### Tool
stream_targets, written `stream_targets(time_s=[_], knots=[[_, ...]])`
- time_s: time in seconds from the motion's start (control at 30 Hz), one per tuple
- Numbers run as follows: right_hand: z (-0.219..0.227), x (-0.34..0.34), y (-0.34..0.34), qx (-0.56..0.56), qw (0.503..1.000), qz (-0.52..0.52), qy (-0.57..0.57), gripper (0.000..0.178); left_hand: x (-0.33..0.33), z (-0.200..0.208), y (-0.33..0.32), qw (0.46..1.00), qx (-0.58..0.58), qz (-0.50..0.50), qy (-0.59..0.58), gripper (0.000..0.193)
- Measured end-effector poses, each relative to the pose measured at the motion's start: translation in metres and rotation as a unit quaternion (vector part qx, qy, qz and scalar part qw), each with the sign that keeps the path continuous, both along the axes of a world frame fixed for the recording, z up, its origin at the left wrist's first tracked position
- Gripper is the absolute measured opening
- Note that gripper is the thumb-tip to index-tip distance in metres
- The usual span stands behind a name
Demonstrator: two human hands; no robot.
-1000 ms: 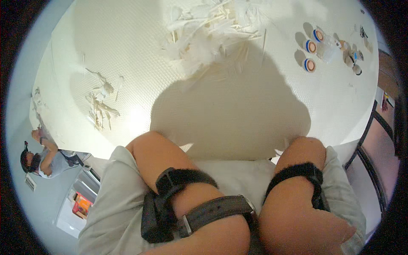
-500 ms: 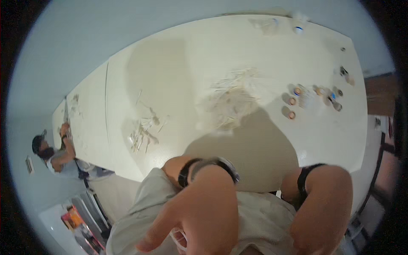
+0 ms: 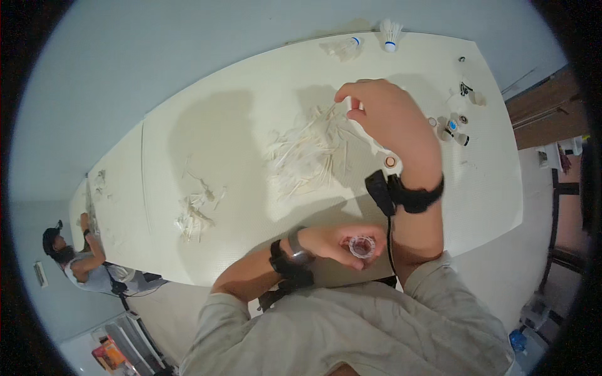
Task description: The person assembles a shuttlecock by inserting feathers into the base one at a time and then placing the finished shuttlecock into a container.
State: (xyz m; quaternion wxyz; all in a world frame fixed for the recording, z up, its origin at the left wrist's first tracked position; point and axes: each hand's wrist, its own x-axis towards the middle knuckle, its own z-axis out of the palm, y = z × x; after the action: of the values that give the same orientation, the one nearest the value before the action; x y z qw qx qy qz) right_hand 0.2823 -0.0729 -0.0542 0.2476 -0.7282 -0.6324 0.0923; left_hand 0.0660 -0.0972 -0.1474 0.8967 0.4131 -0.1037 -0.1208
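My left hand (image 3: 335,243) is near the front edge of the table, its fingers curled around a small clear ring (image 3: 362,247) with a scalloped rim. The ring's open end faces up. My right hand (image 3: 398,116) reaches over the far right side of a loose pile of thin white feather sticks (image 3: 307,153). Its thumb and index fingertip are apart beside the pile's upper edge; the other fingers are partly hidden. Below the right palm stands a small round piece with a tan top (image 3: 390,162), by the wrist strap.
A shuttlecock (image 3: 390,39) with a blue band stands at the back edge, near a clear bag-like item (image 3: 345,47). A smaller feather heap (image 3: 195,216) lies left. Small caps and rolls (image 3: 453,126) sit right. Another person (image 3: 81,260) works at the far left end.
My left hand has come up from low in the view to the table edge, with the ring now visible. My right hand has stretched forward over the feather pile. The view has shifted.
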Motion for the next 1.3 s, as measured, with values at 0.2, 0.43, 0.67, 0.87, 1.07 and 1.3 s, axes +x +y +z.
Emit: stream_targets(time_s=[0.2,0.43,0.67,0.87,1.07,1.3], knots=[[-0.056,-0.017,0.045,-0.029,0.994,0.064,0.082,0.016,-0.009,-0.011,0.019,0.997,-0.058,0.000,0.057,0.041],[-0.071,-0.037,0.064,-0.011,0.997,0.074,-0.022,0.015,-0.008,-0.004,0.022,0.994,-0.066,-0.057,0.061,0.037],[-0.043,-0.036,0.060,0.014,0.977,0.055,0.207,0.010,-0.001,-0.013,0.013,0.982,0.003,0.186,0.018,0.033],[-0.028,-0.031,0.052,0.060,0.921,0.070,0.378,0.010,-0.016,-0.004,0.018,0.879,0.218,0.425,0.008,0.019],[-0.036,-0.049,0.009,0.085,0.830,0.008,0.551,0.011,-0.006,-0.017,0.019,0.752,0.243,0.611,0.046,0.025],[-0.095,-0.069,-0.029,0.143,0.785,-0.025,0.602,0.006,0.002,-0.024,0.019,0.773,0.213,0.594,0.059,0.030]])
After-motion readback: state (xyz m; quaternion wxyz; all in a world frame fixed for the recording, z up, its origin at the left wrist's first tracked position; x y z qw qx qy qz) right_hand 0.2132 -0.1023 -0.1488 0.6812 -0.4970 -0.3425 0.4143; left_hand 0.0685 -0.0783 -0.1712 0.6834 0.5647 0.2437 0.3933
